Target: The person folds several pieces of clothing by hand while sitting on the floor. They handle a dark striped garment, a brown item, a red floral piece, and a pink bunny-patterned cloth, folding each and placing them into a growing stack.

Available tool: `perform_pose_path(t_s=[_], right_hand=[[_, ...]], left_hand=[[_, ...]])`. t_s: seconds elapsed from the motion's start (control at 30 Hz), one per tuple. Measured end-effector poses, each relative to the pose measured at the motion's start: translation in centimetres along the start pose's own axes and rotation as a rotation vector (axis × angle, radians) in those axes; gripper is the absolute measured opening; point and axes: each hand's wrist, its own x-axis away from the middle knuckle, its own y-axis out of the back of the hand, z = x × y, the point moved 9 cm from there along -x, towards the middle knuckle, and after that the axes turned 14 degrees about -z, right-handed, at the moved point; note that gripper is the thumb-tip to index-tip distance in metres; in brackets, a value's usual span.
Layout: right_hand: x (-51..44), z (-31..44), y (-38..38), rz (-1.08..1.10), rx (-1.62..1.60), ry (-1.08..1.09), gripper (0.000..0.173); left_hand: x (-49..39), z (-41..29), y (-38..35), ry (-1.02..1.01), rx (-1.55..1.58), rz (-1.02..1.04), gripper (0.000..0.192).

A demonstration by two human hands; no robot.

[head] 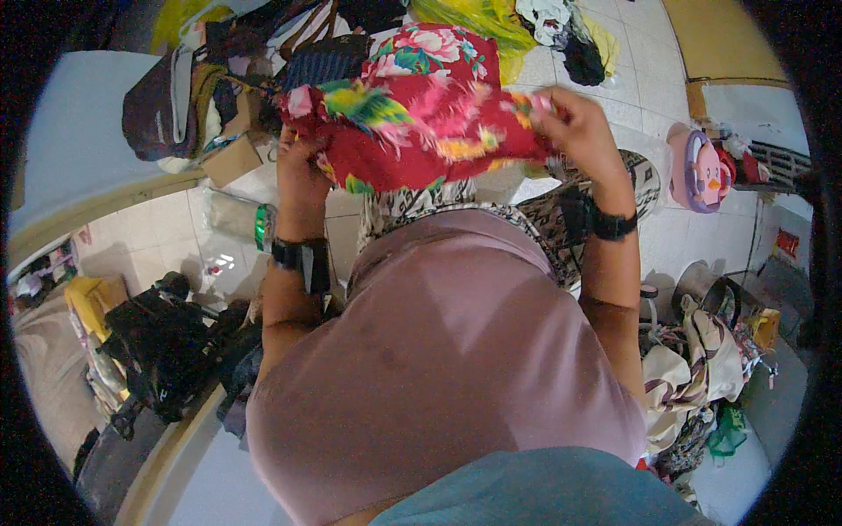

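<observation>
A red cloth with a floral print [454, 141] is stretched between my two hands above my lap, its middle blurred. My left hand [302, 144] grips its left end. At the opposite end, my right hand [575, 125] pinches the fabric between thumb and fingers. Behind it, red fabric with pink peonies [427, 49] shows; whether both are one piece I cannot tell. Black-and-white patterned fabric [421, 204] covers my lap beneath. Each wrist wears a black band.
A dark bag [158, 108] and an open cardboard box [231, 160] lie at left. A clear package with a green end [237, 218] rests on the tiled floor. Yellow plastic [473, 16] lies ahead. A pink and purple tub [697, 171] stands right, with piled cloth [691, 375] nearer me.
</observation>
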Motion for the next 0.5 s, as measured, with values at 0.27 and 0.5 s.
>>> perform_pose_path(t_s=[0.27, 0.5], right_hand=[[-1.7, -11.9, -7.8, -0.091, -0.487, -0.641, 0.067], [0.6, -10.6, -9.4, -0.094, -0.927, -0.754, 0.039]], left_hand=[[-5.6, 5.8, 4.1, 0.178, -0.134, -0.147, 0.05], [-5.7, 8.1, 0.9, 0.278, -0.46, -0.094, 0.047]])
